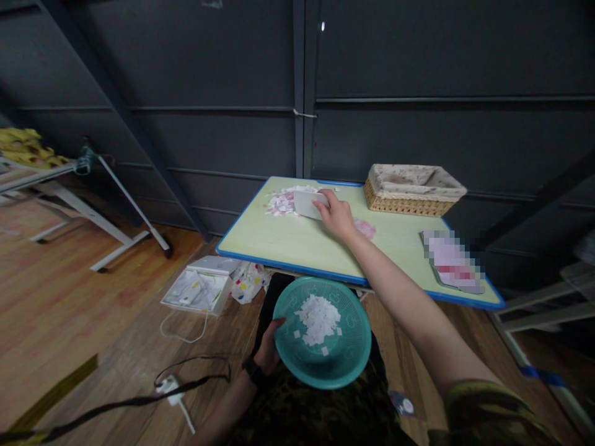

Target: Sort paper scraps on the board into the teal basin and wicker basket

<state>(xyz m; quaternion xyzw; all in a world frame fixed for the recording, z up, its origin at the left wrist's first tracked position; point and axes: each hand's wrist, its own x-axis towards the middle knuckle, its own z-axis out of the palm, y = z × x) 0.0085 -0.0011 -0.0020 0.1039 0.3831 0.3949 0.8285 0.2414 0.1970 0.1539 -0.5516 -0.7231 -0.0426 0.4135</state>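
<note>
My left hand (268,347) grips the left rim of a green plastic basin (356,362), which is over my lap. A heap of small white square pieces (318,319) lies in it, with a few loose ones around. My right hand (336,215) is closed on a flat white card-like scraper (307,204), tilted on edge over the yellow-green table (260,238). Just left of the scraper spreads a pile of white and pinkish pieces (281,203), partly hidden behind it. A pink patch (365,228) shows beside my right wrist.
A wicker basket (404,203) with a cloth liner stands at the table's back right. In front of it lies a flat, pixelated object (453,261). On the floor to the left are an opened white box (198,288), a power strip (170,389) and cables. Dark panels rise behind the table.
</note>
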